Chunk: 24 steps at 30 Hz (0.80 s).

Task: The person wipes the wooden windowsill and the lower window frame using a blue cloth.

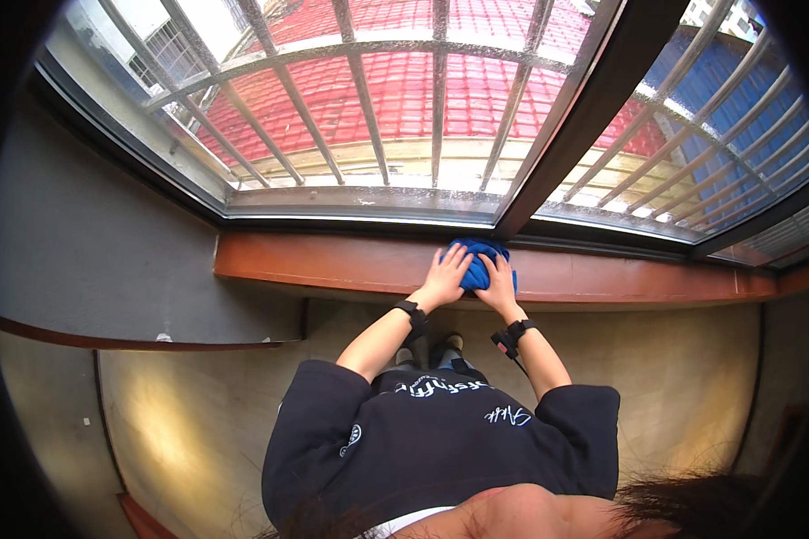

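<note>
A crumpled blue cloth (pixel 476 268) lies on the reddish-brown window sill (pixel 337 261), close to the foot of the dark window mullion. On its left side rests my left hand (pixel 446 276), fingers spread over the fabric. From the other side my right hand (pixel 499 281) presses on the cloth, thumb and fingers bunching it. Both palms face down, and the folds partly hide what lies beneath. Each wrist wears a black strap, and the right one carries a small device with a cable.
Above the sill stands a dark-framed window (pixel 371 222) with metal bars (pixel 438 101) outside its glass. A grey wall (pixel 108 222) juts out on the left. Below the sill is a smooth tiled floor (pixel 195 418), with my shoes (pixel 454 341) close to the wall.
</note>
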### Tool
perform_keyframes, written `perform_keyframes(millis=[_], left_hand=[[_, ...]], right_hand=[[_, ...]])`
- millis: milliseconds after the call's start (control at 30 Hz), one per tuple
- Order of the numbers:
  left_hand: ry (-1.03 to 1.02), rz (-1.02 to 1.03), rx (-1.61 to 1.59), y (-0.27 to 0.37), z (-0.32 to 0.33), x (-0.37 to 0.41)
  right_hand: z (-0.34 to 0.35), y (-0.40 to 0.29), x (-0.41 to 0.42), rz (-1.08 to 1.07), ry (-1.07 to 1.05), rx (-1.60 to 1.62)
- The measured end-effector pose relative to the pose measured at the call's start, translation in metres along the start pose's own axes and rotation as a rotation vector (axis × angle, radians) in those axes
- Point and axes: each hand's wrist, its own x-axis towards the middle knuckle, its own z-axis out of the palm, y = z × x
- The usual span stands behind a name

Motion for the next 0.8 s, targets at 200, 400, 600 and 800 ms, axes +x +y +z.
perform_keyframes(millis=[200, 400, 600, 800], left_hand=[[0.029, -0.315, 0.094, -0.084, -0.029, -0.090], [0.115, -0.472, 0.147, -0.124, -0.045, -0.140], [0.075, -0.434, 0.192, -0.069, -0.025, -0.091], [0.016, -0.217, 0.100, 0.046, 0.031, 0.005]], right_hand=[[0.072, -0.091, 0.050, -0.229, -0.136, 0.065], [0.112, -0.147, 0.069, -0.260, -0.248, 0.131], [0.063, -0.085, 0.053, -0.308, -0.249, 0.137], [-0.035, 0.035, -0.006, -0.118, -0.182, 0.022]])
